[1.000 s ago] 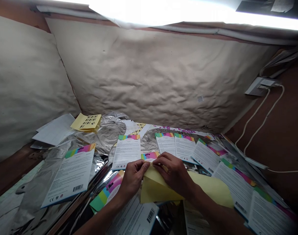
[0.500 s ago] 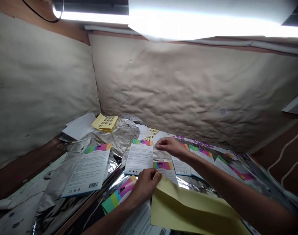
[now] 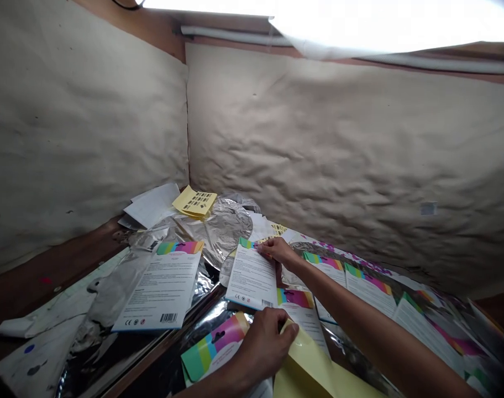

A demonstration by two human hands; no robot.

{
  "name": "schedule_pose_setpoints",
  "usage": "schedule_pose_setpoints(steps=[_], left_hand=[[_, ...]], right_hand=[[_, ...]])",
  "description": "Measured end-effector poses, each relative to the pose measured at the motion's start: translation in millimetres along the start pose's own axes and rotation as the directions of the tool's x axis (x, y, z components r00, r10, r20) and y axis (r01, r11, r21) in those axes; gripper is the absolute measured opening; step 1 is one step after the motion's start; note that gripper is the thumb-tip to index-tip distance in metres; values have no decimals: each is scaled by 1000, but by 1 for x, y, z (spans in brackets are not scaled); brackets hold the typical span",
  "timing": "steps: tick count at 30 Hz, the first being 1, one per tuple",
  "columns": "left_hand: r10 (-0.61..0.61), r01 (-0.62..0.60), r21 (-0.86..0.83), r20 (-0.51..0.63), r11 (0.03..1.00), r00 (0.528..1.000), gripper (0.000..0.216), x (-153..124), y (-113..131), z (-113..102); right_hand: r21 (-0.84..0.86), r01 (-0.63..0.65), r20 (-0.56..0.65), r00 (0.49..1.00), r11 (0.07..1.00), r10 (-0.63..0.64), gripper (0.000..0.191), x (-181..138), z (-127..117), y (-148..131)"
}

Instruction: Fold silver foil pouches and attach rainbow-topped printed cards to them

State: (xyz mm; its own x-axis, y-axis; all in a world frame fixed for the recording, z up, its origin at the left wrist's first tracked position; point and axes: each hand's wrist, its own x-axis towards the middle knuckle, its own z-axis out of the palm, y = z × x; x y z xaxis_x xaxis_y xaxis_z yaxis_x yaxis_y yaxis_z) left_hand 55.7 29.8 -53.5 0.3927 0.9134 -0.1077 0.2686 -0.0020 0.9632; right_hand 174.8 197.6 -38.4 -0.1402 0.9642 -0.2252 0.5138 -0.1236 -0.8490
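My left hand (image 3: pixel 265 344) is closed, with thumb and fingers pinching the upper corner of a yellow paper sheet (image 3: pixel 308 362) that bends down toward me. My right hand (image 3: pixel 280 250) reaches farther out. Its fingers are drawn together at the top edge of a flat white packet (image 3: pixel 252 275) with a rainbow header; anything between the fingertips is hidden. Printed text, symbols and a barcode show on this packet. Just below it lies another packet (image 3: pixel 302 312), partly behind my left hand. A third packet (image 3: pixel 216 345) sticks out beside my left wrist.
Another packet (image 3: pixel 161 287) lies to the left on crinkled silver film (image 3: pixel 219 224). More packets (image 3: pixel 370 293) are fanned out at the right, partly behind my right arm. Folded yellow printed sheets (image 3: pixel 195 202) and white papers (image 3: pixel 152 205) sit in the back corner against paper-covered walls (image 3: pixel 318 143).
My right hand has moved from beside the middle packet onto its header. My left hand still pinches the yellow sheet, which has dropped lower in view. The camera has turned somewhat left.
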Motion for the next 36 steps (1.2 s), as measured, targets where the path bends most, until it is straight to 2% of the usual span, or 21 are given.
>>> schedule_pose_setpoints(steps=[8,14,17,22,25,31,36], left_hand=[[-21,21,2,11,1000,1000,24,-1,4,-1],[-19,18,24,11,1000,1000,25,-1,5,-1],[-11,11,26,9,1000,1000,25,-1,5,-1],[0,0,32,14,999,1000,24,0,3,-1],[-6,6,35,-2,999,1000,24,-1,3,-1],[8,-9,47,13,999,1000,22,-1,1,0],[34,-34,17,-18,999,999,23,2,-2,-3]], right_hand=[[-183,24,-70,997,983,-37,26,9,8,6],[-325,90,-162,975,941,-149,11,5,17,11],[-382,117,-209,955,917,-209,18,1,20,13],[-482,154,-209,936,863,-285,16,-7,22,14],[-563,215,-160,919,798,-360,24,-19,20,14],[-675,346,39,899,652,-437,30,-46,15,11],[-649,364,89,908,668,-409,27,-48,12,0]])
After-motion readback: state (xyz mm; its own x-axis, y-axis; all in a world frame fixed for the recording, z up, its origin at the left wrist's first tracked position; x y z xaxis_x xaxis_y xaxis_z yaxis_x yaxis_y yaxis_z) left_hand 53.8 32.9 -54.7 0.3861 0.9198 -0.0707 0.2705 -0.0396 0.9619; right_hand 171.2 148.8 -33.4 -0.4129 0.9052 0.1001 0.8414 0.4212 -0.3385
